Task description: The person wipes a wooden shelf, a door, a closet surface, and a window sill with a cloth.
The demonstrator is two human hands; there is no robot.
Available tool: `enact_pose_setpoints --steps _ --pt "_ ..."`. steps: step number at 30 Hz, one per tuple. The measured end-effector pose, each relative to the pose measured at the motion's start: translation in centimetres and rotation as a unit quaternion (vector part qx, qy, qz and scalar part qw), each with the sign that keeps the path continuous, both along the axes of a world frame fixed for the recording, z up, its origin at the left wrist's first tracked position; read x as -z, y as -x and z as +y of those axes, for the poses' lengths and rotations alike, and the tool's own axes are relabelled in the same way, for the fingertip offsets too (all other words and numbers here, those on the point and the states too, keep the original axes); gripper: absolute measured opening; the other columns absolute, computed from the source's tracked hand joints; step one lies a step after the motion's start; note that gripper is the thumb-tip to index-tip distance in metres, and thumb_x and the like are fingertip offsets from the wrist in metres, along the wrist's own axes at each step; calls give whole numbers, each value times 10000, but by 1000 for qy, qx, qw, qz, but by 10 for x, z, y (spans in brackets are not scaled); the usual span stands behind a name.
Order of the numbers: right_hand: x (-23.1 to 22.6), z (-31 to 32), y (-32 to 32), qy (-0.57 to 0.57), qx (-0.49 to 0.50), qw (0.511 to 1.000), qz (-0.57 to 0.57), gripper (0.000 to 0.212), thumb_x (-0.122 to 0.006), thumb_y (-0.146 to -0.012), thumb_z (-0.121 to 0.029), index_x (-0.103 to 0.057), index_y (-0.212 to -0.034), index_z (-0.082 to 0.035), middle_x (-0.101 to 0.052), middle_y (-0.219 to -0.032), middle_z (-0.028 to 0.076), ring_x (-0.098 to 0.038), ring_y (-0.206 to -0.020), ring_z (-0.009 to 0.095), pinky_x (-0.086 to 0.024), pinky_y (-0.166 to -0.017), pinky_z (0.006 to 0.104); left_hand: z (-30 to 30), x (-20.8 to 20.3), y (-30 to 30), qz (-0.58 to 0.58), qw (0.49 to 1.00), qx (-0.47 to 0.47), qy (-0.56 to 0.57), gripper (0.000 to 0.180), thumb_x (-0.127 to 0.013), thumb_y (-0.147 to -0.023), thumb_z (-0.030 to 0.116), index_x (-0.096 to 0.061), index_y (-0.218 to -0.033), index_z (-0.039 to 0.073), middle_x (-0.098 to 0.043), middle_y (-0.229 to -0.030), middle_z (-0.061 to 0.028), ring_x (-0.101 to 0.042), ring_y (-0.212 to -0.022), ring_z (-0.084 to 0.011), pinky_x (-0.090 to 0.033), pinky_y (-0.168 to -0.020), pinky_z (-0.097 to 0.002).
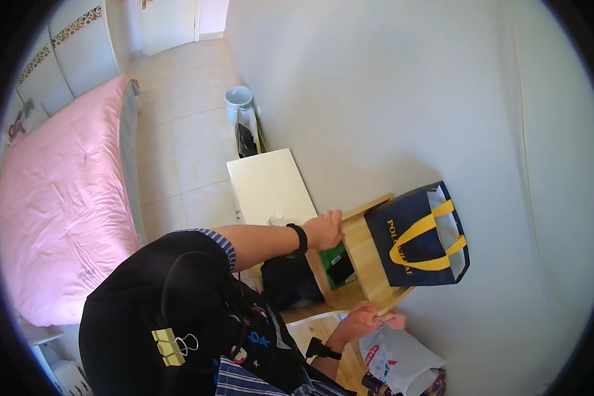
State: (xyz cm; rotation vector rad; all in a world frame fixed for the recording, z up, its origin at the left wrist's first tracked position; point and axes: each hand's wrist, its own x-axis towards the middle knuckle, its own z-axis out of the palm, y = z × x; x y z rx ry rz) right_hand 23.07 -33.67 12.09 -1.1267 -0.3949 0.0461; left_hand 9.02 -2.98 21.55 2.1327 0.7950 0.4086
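Observation:
A pale wooden cabinet stands against the wall. My left hand is closed over its far edge, with a black band on the wrist. At the cabinet's near corner, my right hand is closed on what looks like a pink cloth; its fingers are partly hidden. Atop the cabinet, a navy paper bag with yellow handles leans toward the wall. An open compartment below the top holds a green item with a black object on it.
A white cabinet adjoins at the far side, with a paper bag and a light blue bin beyond. A white plastic bag sits near my right hand. A bed with a pink quilt lies left.

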Motion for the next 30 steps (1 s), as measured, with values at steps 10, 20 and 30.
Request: enact_pose_setpoints --steps 10,20,30 --pt "-58 123 154 68 -256 963 -39 153 -614 -1014 -232 -537 -951 -115 -561 -743 79 -537 -630 234 -428 -581 347 162 9 127 -7 893 378 244 322 -652 -1002 326 -707 -1153 46 -743 -1050 -118 -688 -940 -220 -536 -909 -340" --pt "-117 329 111 -369 -297 877 75 548 -546 -971 -79 -372 -1469 67 -442 -901 58 -363 -619 81 -325 -456 184 328 28 321 -66 964 118 231 237 -692 -987 256 -729 -1061 33 -757 -940 -81 -693 -836 -167 -559 -781 -332" --pt "-69 351 92 -431 -360 806 189 421 -509 -1063 -277 -484 -1421 -57 -622 -1144 143 -557 -922 193 -420 -668 326 430 22 481 -94 964 -101 228 221 -653 -1022 234 -700 -1093 31 -730 -953 -57 -680 -886 -142 -554 -817 -312"
